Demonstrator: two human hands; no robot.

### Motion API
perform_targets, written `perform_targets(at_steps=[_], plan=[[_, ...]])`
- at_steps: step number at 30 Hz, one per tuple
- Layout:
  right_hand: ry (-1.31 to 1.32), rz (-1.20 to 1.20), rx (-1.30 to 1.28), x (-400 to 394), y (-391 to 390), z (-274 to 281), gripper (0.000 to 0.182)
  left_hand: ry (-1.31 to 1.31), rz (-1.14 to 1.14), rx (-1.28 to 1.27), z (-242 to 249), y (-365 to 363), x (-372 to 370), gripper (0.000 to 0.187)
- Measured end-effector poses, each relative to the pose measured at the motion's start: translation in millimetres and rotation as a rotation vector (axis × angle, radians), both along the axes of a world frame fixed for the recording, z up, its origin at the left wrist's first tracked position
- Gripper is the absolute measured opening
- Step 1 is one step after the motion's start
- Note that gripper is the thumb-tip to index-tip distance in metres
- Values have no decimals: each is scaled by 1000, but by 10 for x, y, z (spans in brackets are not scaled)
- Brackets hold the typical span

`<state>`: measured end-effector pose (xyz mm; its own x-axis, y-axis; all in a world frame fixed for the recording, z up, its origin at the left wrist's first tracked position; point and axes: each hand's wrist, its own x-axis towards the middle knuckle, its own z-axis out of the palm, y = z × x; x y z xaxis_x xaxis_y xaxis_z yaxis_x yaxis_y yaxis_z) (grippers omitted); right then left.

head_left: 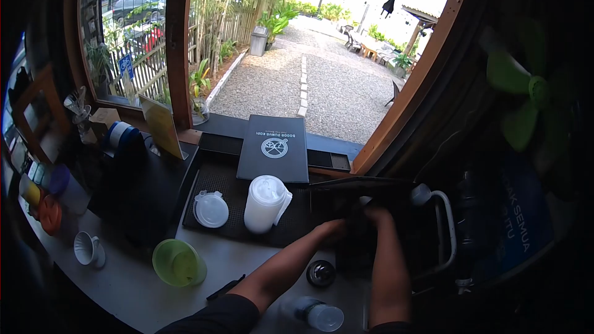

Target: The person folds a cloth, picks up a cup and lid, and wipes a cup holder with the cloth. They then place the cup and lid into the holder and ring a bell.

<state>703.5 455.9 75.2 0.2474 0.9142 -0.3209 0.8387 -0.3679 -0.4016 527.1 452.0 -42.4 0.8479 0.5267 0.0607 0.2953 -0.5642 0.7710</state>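
Both my arms reach forward over a dark area right of the counter's middle. My left hand (332, 229) is in shadow, its fingers hidden. Close beside it, my right hand (374, 211) is also dark and blurred, near a small pale item (365, 200); whether either hand holds anything cannot be made out. To the left stands a white lidded jug (266, 205) on a black mat (235, 227), with a clear round lid (211, 209) beside it. A round dark metal item (321, 273) and a clear cup (325, 318) are near my left forearm.
A black menu board (273, 148) leans at the window sill. A green container (179, 263) and a white dripper (89, 249) stand on the left counter. A curved metal pipe (450, 229) rises at right, below a green fan (537, 89).
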Motion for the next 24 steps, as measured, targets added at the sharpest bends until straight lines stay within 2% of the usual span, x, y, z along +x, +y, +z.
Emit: perform_targets(at_steps=[3,4,6,8,11,15,18,21,24], plan=[[-46,65,-124,-154,122,127,49,55,141,-336,337,-95,-53,25],[-47,77,-141,-199,130,167,50,138,132,-149,569,-143,-102,25],[-48,86,-153,-241,131,215,51,240,312,-24,901,-400,-194,30],[-48,95,-162,-255,117,256,52,376,327,26,963,-354,-152,32],[-46,97,-170,-266,104,288,54,482,303,94,991,-296,-123,34],[-38,99,-174,-262,87,300,56,547,307,178,793,-185,-21,31],[-36,100,-182,-254,63,297,58,665,312,79,784,-110,67,26],[-32,101,-181,-258,49,308,60,780,308,172,764,-62,144,23],[-34,101,-183,-259,43,320,61,781,311,218,705,-34,156,23]])
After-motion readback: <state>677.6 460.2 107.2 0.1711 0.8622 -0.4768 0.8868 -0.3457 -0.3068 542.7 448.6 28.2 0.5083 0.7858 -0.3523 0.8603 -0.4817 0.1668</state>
